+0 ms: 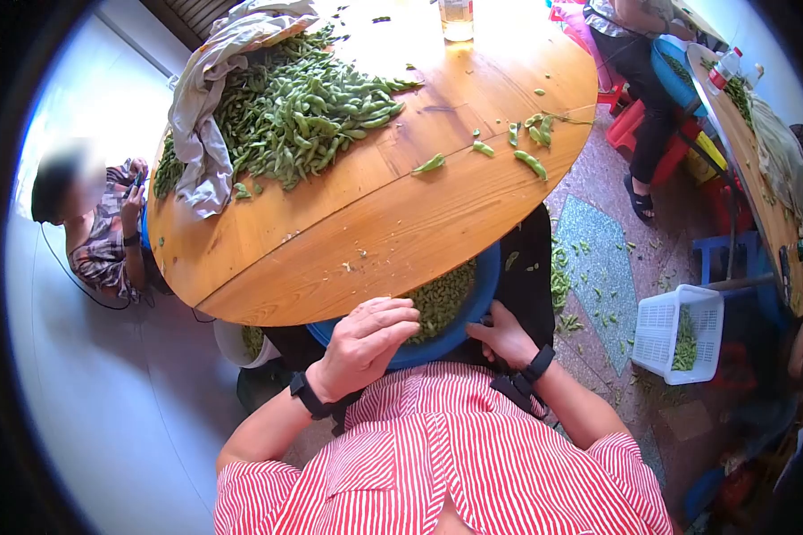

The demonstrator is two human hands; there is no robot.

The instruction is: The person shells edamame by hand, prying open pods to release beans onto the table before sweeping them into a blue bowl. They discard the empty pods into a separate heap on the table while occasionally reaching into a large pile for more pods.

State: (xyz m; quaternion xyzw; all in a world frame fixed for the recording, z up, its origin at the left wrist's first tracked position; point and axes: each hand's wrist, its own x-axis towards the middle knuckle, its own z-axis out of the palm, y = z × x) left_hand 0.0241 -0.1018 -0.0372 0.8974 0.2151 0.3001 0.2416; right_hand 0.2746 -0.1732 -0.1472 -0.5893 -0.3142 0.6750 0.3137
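Note:
A blue basin (484, 290) with shelled green beans (443, 303) rests on my lap, partly under the table edge. Over its near left side is my left hand (368, 343), back up, its fingers together and pointing right; whether anything is under them is hidden. My right hand (501, 337) holds the basin's right rim, thumb on top and fingers curled beneath. Ahead, a big heap of green pods (299, 111) lies on the round wooden table (330, 259), partly wrapped in a pale cloth sack (201, 143). A few loose pods (530, 164) lie toward the table's right side.
A glass of yellowish drink (457, 20) stands at the table's far side. A white bucket (241, 346) is left of the basin. On the littered floor at right is a white basket (678, 334). One person sits at left; another stands at upper right.

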